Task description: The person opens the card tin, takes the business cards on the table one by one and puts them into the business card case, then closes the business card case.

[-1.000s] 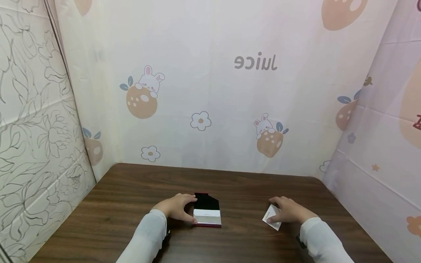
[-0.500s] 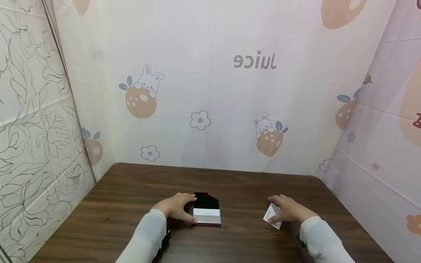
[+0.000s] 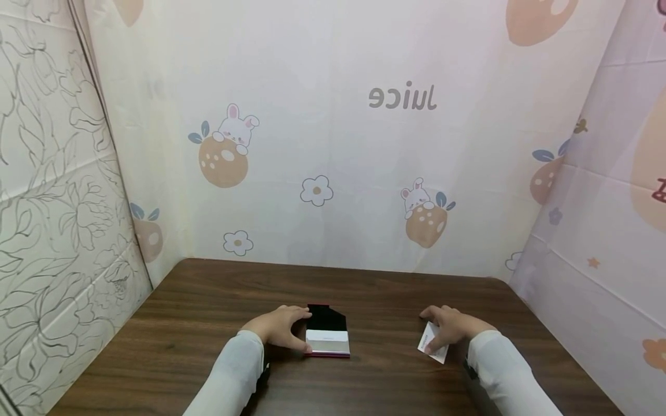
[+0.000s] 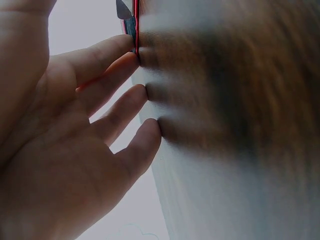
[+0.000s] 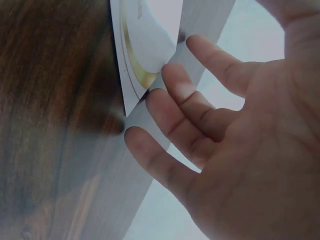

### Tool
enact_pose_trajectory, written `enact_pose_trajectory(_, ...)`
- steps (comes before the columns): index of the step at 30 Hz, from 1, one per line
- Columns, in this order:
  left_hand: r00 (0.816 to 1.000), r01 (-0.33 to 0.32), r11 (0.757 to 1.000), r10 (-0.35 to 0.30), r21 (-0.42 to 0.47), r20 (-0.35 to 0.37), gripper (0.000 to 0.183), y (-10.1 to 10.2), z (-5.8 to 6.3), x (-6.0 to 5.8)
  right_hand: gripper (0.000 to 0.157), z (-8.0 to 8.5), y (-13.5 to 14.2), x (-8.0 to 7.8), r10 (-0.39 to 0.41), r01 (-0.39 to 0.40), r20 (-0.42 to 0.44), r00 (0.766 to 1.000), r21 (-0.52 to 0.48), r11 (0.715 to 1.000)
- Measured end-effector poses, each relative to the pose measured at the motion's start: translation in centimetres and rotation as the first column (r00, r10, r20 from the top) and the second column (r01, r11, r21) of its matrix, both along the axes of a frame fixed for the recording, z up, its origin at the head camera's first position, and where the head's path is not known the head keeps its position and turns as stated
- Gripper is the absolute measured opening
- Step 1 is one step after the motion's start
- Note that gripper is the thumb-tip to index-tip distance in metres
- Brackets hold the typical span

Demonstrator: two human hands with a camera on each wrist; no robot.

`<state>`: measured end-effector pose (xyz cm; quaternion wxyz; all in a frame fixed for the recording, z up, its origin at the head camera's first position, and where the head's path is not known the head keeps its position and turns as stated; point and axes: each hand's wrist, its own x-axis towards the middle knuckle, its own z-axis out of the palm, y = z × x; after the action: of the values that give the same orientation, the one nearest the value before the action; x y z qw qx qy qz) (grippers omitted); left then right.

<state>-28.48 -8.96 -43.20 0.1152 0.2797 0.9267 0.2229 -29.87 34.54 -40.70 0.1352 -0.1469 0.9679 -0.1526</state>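
A flip-open card case [image 3: 326, 329], black inside with a red edge and a silvery white front, lies left of centre on the table. My left hand [image 3: 276, 328] is at its left side, thumb near the lower corner and index finger near the upper one. In the left wrist view, relaxed fingers [image 4: 132, 97] reach down to the tabletop, foremost ones right at the case's red edge. Farther right lies a small white card [image 3: 433, 343] with a gold curved stripe. My right hand [image 3: 451, 327] is over its right part, thumb overlapping it, other fingers [image 5: 172, 120] loosely extended along its edge.
Both objects lie on a dark brown wood-grain table [image 3: 364, 300]. A pale curtain [image 3: 333, 138] printed with rabbits and fruit hangs behind it. A floral panel [image 3: 62, 202] stands on the left, and another printed curtain [image 3: 598, 202] on the right.
My right hand has shifted slightly to the left, and its index finger reaches further past the card's upper edge. The card has shifted very slightly. Left hand and card case stay put.
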Motion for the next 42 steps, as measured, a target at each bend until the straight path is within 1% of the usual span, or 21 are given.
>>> enact_pose_trajectory(6,1.000,-0.004,1.000,0.004,0.004,-0.004,0.083,0.0,0.0,-0.1,0.080,-0.2,0.0,-0.1,-0.001,0.002,-0.023,1.000,0.015,1.000)
enact_pose_trajectory(9,1.000,-0.004,1.000,0.004,0.006,-0.004,0.082,0.0,0.0,0.0,0.081,-0.4,0.1,0.1,-0.006,0.006,-0.045,0.999,0.003,1.000)
enact_pose_trajectory(12,1.000,-0.002,1.000,0.002,0.002,-0.003,0.083,-0.1,0.0,0.0,0.078,-0.6,0.2,0.2,0.000,-0.002,-0.069,0.998,-0.033,0.999)
enact_pose_trajectory(18,1.000,-0.005,1.000,0.005,0.001,0.004,0.083,-0.2,-0.2,0.0,0.069,-1.2,0.5,0.4,0.053,-0.065,-0.126,0.991,-0.091,0.994)
enact_pose_trajectory(20,1.000,-0.007,1.000,0.007,0.004,0.008,0.083,-0.2,-0.2,0.0,0.068,-1.4,0.6,0.4,0.057,-0.071,-0.134,0.989,-0.096,0.993)
enact_pose_trajectory(23,1.000,-0.009,1.000,0.009,0.010,0.011,0.083,-0.2,-0.2,0.1,0.066,-1.5,0.7,0.3,0.041,-0.054,-0.136,0.990,-0.095,0.994)
enact_pose_trajectory(26,1.000,-0.007,1.000,0.006,0.017,0.010,0.082,-0.2,-0.1,0.2,0.058,-1.3,0.8,0.1,0.033,-0.045,-0.141,0.990,-0.088,0.995)
enact_pose_trajectory(31,1.000,0.000,1.000,0.000,0.019,-0.001,0.082,-0.2,-0.1,0.3,0.029,-1.2,1.0,-0.1,0.006,-0.021,-0.136,0.991,-0.113,0.993)
enact_pose_trajectory(34,1.000,0.002,1.000,-0.002,0.018,-0.004,0.082,-0.2,0.0,0.3,0.019,-1.1,1.0,0.0,-0.005,-0.015,-0.132,0.991,-0.148,0.989)
enact_pose_trajectory(40,1.000,0.009,1.000,-0.009,0.016,-0.006,0.081,-0.2,0.1,0.2,0.010,-0.4,1.2,0.3,0.076,-0.111,-0.173,0.982,-0.205,0.972)
enact_pose_trajectory(42,1.000,0.007,1.000,-0.007,0.012,-0.003,0.082,-0.1,0.1,0.2,0.009,-0.3,1.2,0.3,0.078,-0.119,-0.171,0.982,-0.246,0.962)
